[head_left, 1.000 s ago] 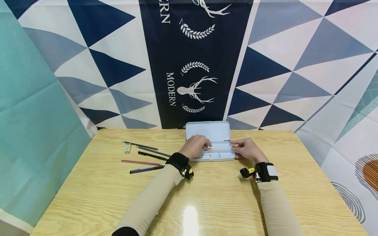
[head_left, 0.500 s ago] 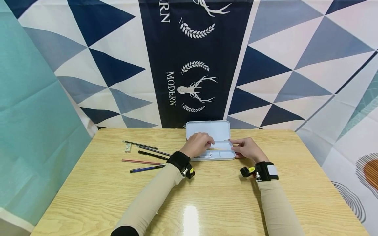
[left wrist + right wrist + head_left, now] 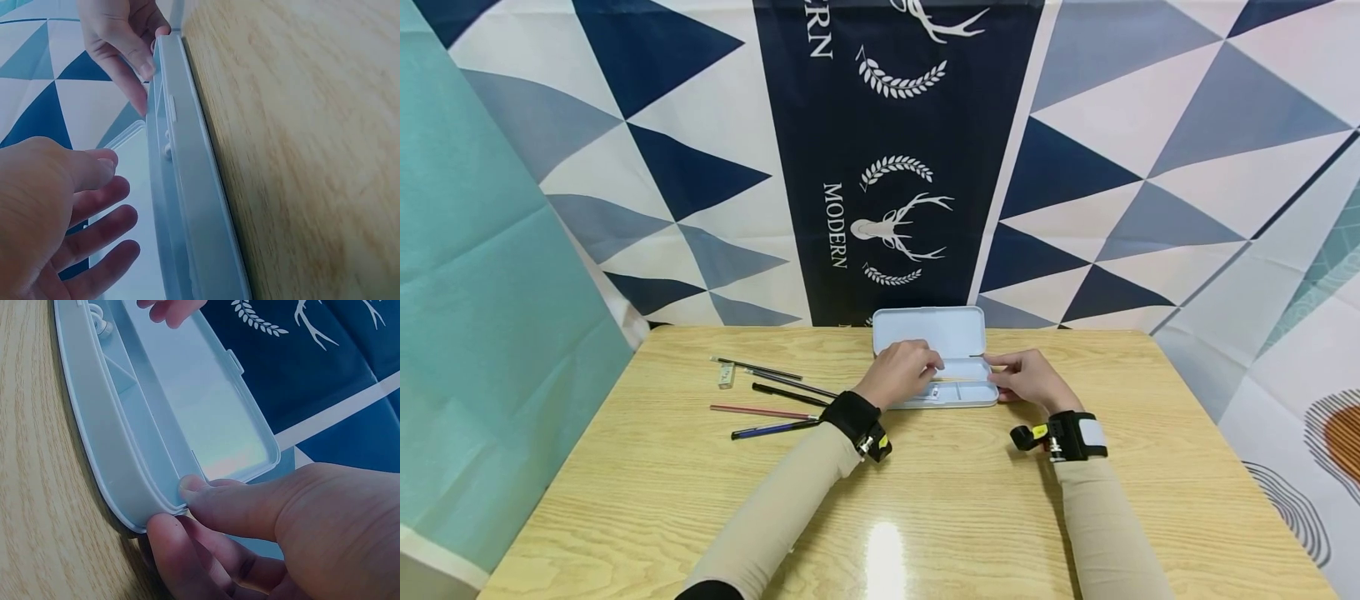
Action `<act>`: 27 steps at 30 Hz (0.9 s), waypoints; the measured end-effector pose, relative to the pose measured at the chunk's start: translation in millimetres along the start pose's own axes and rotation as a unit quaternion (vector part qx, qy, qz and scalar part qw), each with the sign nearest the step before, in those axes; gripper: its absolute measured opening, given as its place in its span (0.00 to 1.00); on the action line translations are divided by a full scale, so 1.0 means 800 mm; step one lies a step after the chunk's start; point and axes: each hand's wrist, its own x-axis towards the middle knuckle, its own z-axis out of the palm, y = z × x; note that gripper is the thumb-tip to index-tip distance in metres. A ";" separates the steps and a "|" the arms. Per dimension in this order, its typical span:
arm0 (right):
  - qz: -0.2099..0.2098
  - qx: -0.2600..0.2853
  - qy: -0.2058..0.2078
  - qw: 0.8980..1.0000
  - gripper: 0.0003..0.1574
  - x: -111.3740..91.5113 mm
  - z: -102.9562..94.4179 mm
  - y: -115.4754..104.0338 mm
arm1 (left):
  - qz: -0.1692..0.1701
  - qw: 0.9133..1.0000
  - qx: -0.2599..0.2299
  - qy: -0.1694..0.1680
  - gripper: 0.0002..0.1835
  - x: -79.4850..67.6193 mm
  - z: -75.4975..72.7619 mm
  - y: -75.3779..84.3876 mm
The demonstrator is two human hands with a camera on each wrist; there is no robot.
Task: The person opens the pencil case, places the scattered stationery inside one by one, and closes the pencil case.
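A light blue pencil case [image 3: 977,395] lies at the back of the table with its lid [image 3: 951,329] raised. My right hand [image 3: 1028,379] pinches the case's right end, thumb [image 3: 206,494] over the rim and fingers against the outside. Over the left part of the case hovers my left hand [image 3: 901,371], its fingers [image 3: 106,215] loosely bent and slightly spread, with nothing between them in the left wrist view. A small white item [image 3: 103,326] sits in the front compartment, beside a divider. Behind it, a thin yellowish strip [image 3: 950,380] shows inside the case.
Left of the case lie several writing tools: a black pencil [image 3: 760,367], a black pen [image 3: 786,394], a red pencil [image 3: 760,411] and a blue pen [image 3: 771,430]. A small eraser [image 3: 726,376] lies near them. A patterned cloth [image 3: 895,125] hangs behind the table.
My left hand has shifted very slightly to the right over the case. The right hand keeps its pinch on the case's end, and the case stays in place.
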 end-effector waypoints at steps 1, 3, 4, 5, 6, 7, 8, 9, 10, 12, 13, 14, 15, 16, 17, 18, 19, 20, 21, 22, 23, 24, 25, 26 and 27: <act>0.000 0.000 0.000 1.000 0.31 0.000 0.000 0.000 | 0.002 1.000 -0.002 0.006 0.09 0.002 0.012 -0.008; -0.001 0.001 0.000 1.000 0.31 0.001 0.001 0.001 | 0.007 1.000 0.001 0.011 0.09 0.007 0.037 -0.024; -0.002 0.002 0.000 1.000 0.31 0.001 0.001 0.001 | 0.013 1.000 0.006 0.021 0.09 0.009 0.050 -0.034; -0.003 0.002 -0.001 1.000 0.31 0.001 0.002 0.002 | 0.022 0.999 -0.002 0.027 0.09 0.012 0.064 -0.045; -0.004 0.003 -0.001 1.000 0.31 0.001 0.002 0.002 | 0.030 0.999 0.005 0.033 0.09 0.013 0.071 -0.049; -0.005 0.003 -0.001 1.000 0.31 0.001 0.002 0.002 | 0.038 0.998 0.011 0.040 0.08 0.012 0.076 -0.052; -0.005 0.003 -0.001 1.000 0.31 0.001 0.002 0.002 | 0.042 0.998 0.017 0.042 0.08 0.012 0.078 -0.053; -0.007 0.002 -0.001 1.000 0.31 0.001 0.002 0.003 | 0.042 0.998 0.013 0.042 0.08 0.011 0.076 -0.051; -0.007 0.002 -0.001 1.000 0.31 0.001 0.002 0.003 | 0.045 0.998 0.018 0.043 0.08 0.009 0.074 -0.049; -0.007 0.001 0.000 1.000 0.31 0.001 0.002 0.003 | 0.039 0.998 0.023 0.031 0.07 0.003 0.052 -0.031; -0.006 0.000 0.000 1.000 0.31 0.001 0.002 0.003 | 0.036 0.999 0.019 0.023 0.08 -0.001 0.036 -0.020; -0.005 0.000 0.001 1.000 0.31 0.001 0.003 0.003 | 0.034 0.999 0.017 0.016 0.07 -0.005 0.020 -0.007; -0.004 0.000 0.002 1.000 0.31 0.001 0.003 0.003 | 0.033 0.999 0.018 0.013 0.07 -0.009 0.003 0.006; -0.003 0.000 0.003 1.000 0.31 0.002 0.003 0.003 | 0.034 0.999 0.022 0.008 0.07 -0.013 -0.012 0.017; -0.002 0.001 0.003 1.000 0.31 0.002 0.003 0.003 | 0.030 0.999 0.019 0.000 0.08 -0.016 -0.029 0.030; -0.001 0.001 0.004 1.000 0.31 0.001 0.003 0.003 | 0.027 0.999 0.016 -0.007 0.08 -0.018 -0.039 0.039; 0.000 0.001 0.005 1.000 0.31 0.001 0.003 0.003 | 0.025 0.999 0.018 -0.011 0.08 -0.019 -0.045 0.044; 0.001 0.000 0.006 1.000 0.31 0.001 0.003 0.003 | 0.022 0.999 0.023 -0.016 0.09 -0.020 -0.049 0.048; 0.001 0.000 0.006 1.000 0.31 0.001 0.003 0.003 | 0.020 0.999 0.027 -0.022 0.09 -0.020 -0.051 0.051; 0.003 0.000 0.006 1.000 0.31 0.001 0.002 0.003 | 0.019 0.999 0.030 -0.026 0.10 -0.021 -0.052 0.052; 0.004 0.000 0.006 1.000 0.31 0.001 0.002 0.003 | 0.019 0.999 0.032 -0.027 0.10 -0.021 -0.052 0.053; 0.006 -0.001 0.007 1.000 0.31 0.001 0.002 0.003 | 0.019 0.999 0.034 -0.028 0.10 -0.021 -0.052 0.053; 0.008 0.000 0.007 1.000 0.31 0.002 0.002 0.002 | 0.018 0.999 0.033 -0.027 0.09 -0.021 -0.052 0.052; 0.009 0.000 0.008 1.000 0.31 0.002 0.002 0.002 | 0.018 0.999 0.032 -0.026 0.09 -0.022 -0.051 0.051; 0.011 0.001 0.007 1.000 0.31 0.002 0.002 0.001 | 0.018 0.999 0.031 -0.025 0.09 -0.022 -0.051 0.050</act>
